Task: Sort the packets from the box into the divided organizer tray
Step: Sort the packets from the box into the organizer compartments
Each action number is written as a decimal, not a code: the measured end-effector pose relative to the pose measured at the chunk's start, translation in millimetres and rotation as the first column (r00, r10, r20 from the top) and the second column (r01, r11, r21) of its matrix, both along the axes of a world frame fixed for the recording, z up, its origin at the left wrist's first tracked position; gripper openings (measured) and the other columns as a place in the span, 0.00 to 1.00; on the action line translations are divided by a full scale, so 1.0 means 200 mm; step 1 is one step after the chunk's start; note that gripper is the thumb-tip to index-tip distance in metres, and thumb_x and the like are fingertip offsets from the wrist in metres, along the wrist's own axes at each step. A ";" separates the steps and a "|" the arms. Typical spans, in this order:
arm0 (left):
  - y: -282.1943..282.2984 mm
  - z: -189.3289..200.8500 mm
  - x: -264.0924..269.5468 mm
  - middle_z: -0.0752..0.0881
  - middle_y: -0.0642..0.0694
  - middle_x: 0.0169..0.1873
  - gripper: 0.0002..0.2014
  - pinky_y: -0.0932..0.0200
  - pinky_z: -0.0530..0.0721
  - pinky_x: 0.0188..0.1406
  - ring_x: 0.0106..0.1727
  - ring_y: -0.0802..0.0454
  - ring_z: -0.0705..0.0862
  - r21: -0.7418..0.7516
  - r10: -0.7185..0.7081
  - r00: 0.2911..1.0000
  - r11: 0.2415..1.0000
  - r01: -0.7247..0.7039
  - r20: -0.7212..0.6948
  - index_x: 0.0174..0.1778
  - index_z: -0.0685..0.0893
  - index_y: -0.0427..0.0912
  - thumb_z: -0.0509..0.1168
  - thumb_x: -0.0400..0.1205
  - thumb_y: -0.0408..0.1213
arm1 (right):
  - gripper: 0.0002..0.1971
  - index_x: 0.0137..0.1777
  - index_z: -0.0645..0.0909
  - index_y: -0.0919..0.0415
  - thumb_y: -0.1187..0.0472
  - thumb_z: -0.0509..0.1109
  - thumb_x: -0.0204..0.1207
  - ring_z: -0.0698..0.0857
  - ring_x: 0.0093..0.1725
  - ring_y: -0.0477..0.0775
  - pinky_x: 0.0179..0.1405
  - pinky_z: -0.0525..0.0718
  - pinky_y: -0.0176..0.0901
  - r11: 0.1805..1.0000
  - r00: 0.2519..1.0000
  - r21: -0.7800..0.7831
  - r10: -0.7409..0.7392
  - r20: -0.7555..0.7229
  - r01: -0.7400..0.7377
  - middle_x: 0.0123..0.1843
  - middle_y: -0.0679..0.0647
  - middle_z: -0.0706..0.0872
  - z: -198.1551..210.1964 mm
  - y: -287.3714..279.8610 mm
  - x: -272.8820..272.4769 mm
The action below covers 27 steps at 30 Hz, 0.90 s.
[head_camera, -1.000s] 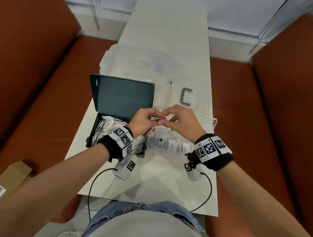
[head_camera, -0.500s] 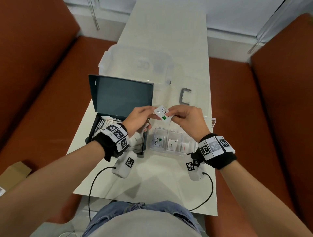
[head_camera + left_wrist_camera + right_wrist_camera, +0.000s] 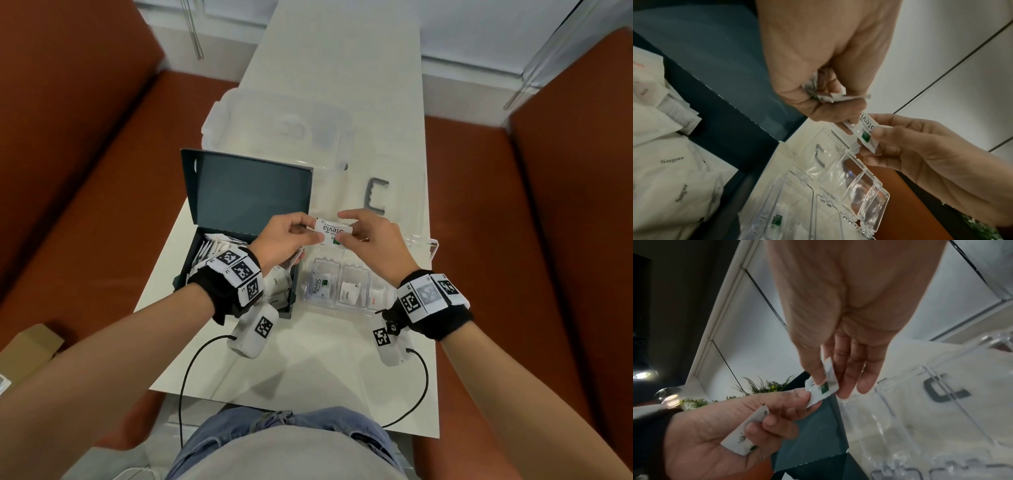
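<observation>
A white Stevia packet [image 3: 330, 231] hangs above the clear organizer tray [image 3: 424, 245], pinched at its ends by both hands. My left hand [image 3: 305, 231] holds its left end between thumb and forefinger, and its curled lower fingers grip more packets [image 3: 744, 434] against the palm. My right hand [image 3: 352, 233] pinches the green-marked end [image 3: 866, 136]. The tray's near compartments hold a Stevia packet [image 3: 320, 286], a white packet [image 3: 349, 294] and a red-printed one [image 3: 376, 299]. The dark box [image 3: 191, 274], lid up, lies left of the tray with several sugar packets [image 3: 674, 162] inside.
A clear plastic bin [image 3: 274, 126] and a grey U-shaped handle [image 3: 376, 197] lie behind the tray on the white table [image 3: 308, 377]. Orange benches flank the table. A cardboard box [image 3: 27, 346] sits on the left bench. Cables trail off the near edge.
The hands, pressed together over the tray a second ago, have drawn apart slightly. The Stevia packet has come out of the left hand's bunch and is now held by both hands.
</observation>
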<state>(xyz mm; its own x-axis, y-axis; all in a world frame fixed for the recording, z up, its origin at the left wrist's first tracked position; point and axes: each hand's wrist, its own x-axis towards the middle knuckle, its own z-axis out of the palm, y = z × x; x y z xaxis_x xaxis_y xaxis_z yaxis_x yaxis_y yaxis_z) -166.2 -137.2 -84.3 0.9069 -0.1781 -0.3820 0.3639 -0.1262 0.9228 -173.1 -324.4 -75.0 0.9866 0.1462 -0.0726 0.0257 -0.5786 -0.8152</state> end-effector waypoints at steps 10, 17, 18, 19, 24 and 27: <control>0.06 -0.03 0.01 0.82 0.40 0.52 0.17 0.67 0.69 0.20 0.27 0.55 0.70 0.094 0.203 0.949 0.978 -0.185 -0.240 0.66 0.80 0.37 0.61 0.81 0.24 | 0.11 0.56 0.84 0.59 0.68 0.64 0.78 0.87 0.42 0.58 0.45 0.84 0.44 0.941 0.963 -0.291 0.099 -0.252 -0.173 0.45 0.59 0.88 -0.14 0.01 0.09; 0.08 -0.04 -0.01 0.78 0.36 0.62 0.26 0.61 0.68 0.24 0.32 0.52 0.73 0.068 0.192 0.934 0.981 -0.180 -0.300 0.70 0.76 0.34 0.54 0.77 0.12 | 0.19 0.66 0.81 0.59 0.72 0.60 0.79 0.83 0.60 0.61 0.53 0.82 0.45 0.695 0.861 -0.536 0.253 -0.442 -0.479 0.62 0.60 0.84 -0.28 0.16 0.07; 0.08 -0.04 -0.01 0.77 0.35 0.63 0.26 0.62 0.69 0.24 0.33 0.51 0.75 0.063 0.181 0.938 0.983 -0.170 -0.295 0.70 0.75 0.34 0.55 0.77 0.12 | 0.19 0.65 0.81 0.57 0.72 0.60 0.79 0.84 0.59 0.61 0.52 0.82 0.46 0.671 0.865 -0.568 0.243 -0.439 -0.477 0.62 0.59 0.83 -0.30 0.17 0.06; 0.09 -0.05 -0.01 0.77 0.34 0.65 0.26 0.63 0.71 0.24 0.36 0.50 0.76 0.057 0.172 0.941 0.985 -0.162 -0.290 0.71 0.75 0.34 0.57 0.77 0.12 | 0.18 0.64 0.80 0.55 0.71 0.61 0.79 0.84 0.58 0.61 0.50 0.81 0.46 0.647 0.871 -0.599 0.237 -0.431 -0.472 0.62 0.58 0.82 -0.31 0.19 0.06; 0.09 -0.06 -0.02 0.80 0.35 0.64 0.26 0.62 0.81 0.35 0.44 0.52 0.82 0.026 0.138 0.950 0.990 -0.136 -0.281 0.70 0.76 0.35 0.63 0.76 0.13 | 0.15 0.64 0.79 0.55 0.68 0.63 0.81 0.85 0.54 0.62 0.43 0.76 0.46 0.504 0.897 -0.742 0.275 -0.347 -0.442 0.58 0.58 0.83 -0.37 0.23 0.04; 0.11 -0.05 -0.02 0.82 0.37 0.60 0.25 0.66 0.84 0.29 0.42 0.54 0.82 0.013 0.125 0.953 0.992 -0.126 -0.278 0.68 0.77 0.35 0.63 0.76 0.13 | 0.15 0.65 0.79 0.56 0.68 0.63 0.80 0.86 0.52 0.63 0.41 0.75 0.46 0.461 0.904 -0.784 0.304 -0.300 -0.415 0.55 0.58 0.85 -0.39 0.23 0.04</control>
